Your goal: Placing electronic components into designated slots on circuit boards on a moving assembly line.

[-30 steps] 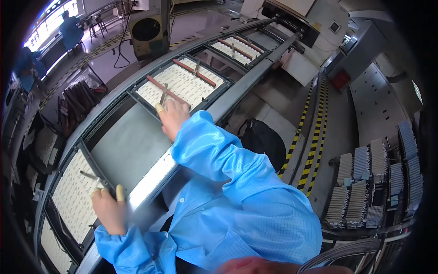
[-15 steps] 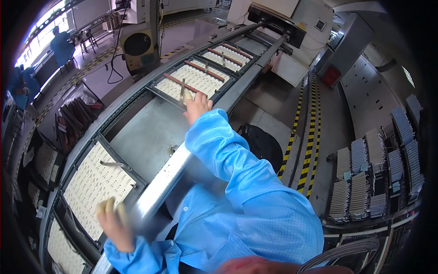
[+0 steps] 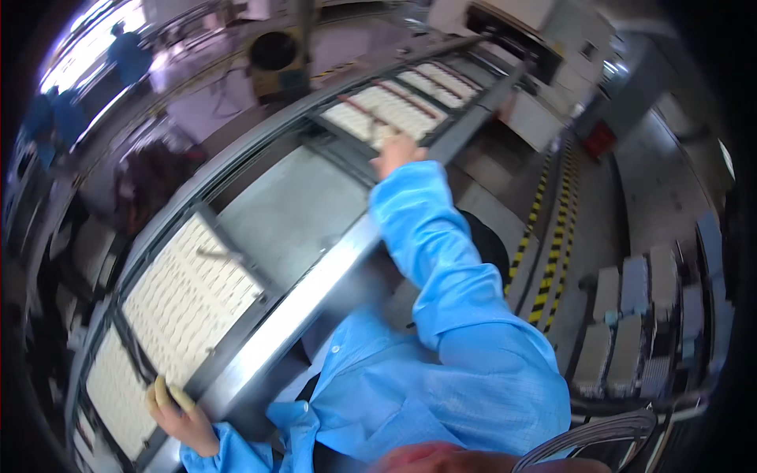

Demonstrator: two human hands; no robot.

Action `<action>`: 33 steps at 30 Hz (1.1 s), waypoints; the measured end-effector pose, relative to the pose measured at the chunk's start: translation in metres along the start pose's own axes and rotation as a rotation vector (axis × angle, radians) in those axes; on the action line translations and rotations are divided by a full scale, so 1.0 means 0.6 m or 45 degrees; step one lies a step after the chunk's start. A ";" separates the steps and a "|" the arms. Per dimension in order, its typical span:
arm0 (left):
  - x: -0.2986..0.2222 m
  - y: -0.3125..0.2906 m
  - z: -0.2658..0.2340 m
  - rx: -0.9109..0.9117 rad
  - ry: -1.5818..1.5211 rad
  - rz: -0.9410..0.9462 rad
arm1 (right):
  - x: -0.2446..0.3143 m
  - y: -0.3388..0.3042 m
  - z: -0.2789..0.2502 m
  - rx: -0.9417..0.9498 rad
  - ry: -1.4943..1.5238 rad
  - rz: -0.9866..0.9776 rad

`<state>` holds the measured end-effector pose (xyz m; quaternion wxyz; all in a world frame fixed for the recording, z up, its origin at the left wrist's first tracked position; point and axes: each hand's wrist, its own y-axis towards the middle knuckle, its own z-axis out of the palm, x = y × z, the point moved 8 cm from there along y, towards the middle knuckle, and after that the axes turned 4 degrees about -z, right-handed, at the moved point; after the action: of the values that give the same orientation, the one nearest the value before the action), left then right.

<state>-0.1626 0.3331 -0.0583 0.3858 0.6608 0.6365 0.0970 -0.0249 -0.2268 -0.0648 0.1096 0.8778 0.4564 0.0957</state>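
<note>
Hands (image 3: 183, 424) well apart, each at a framed white panel's (image 3: 185, 303) edge, grip unclear

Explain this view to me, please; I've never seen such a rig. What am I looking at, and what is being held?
There is no robot here. A wide fisheye camera on a person's head looks down, so straight edges bend. The hands are the person's own, emerging from blue sleeves.

In front runs a long metal track carrying pale patterned panels in dark frames. The left hand is at the near edge of a closer panel. The right hand reaches to a farther panel crossed by red bars. The image is blurred, so I cannot tell whether either hand grips or only touches.
</note>
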 end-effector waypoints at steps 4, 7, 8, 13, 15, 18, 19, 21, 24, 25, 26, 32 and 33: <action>0.018 -0.008 -0.004 -0.091 0.063 -0.037 | -0.021 0.026 -0.023 0.004 -0.226 0.005; 0.033 -0.011 -0.024 -0.268 0.073 -0.047 | -0.088 0.075 0.021 -0.079 -0.410 -0.093; 0.037 -0.015 -0.034 -0.332 0.133 -0.033 | -0.096 0.088 0.038 0.083 -0.402 0.010; 0.074 -0.045 -0.055 -0.458 -0.014 -0.188 | 0.106 0.094 -0.009 -0.200 -0.080 -0.581; 0.070 -0.044 -0.061 -0.465 -0.016 -0.186 | 0.298 0.007 -0.090 -0.289 0.381 -1.162; 0.078 -0.047 -0.062 -0.472 -0.023 -0.214 | 0.573 -0.163 -0.171 -0.102 0.715 -1.880; 0.084 -0.046 -0.062 -0.464 -0.046 -0.229 | 0.647 -0.207 -0.174 0.122 0.763 -1.880; 0.089 -0.041 -0.060 -0.445 -0.052 -0.251 | 0.779 -0.259 -0.159 0.096 0.766 -2.032; 0.091 -0.034 -0.057 -0.413 -0.066 -0.260 | 0.938 -0.270 -0.096 0.114 0.561 -1.813; 0.092 -0.035 -0.053 -0.401 -0.055 -0.264 | 0.983 -0.262 -0.065 0.053 0.422 -1.709; 0.091 -0.034 -0.053 -0.393 -0.035 -0.275 | 1.022 -0.250 -0.030 -0.007 0.292 -1.611; 0.093 -0.037 -0.065 -0.433 -0.057 -0.268 | 1.148 -0.184 0.117 -0.084 0.150 -1.604; 0.094 -0.037 -0.065 -0.420 -0.052 -0.287 | 1.150 -0.172 0.126 -0.057 0.141 -1.538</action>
<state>-0.1945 0.3973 -0.0662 0.5101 0.5149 0.6740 0.1426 0.3044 0.3903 -0.1193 0.1391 0.4546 0.8768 0.0718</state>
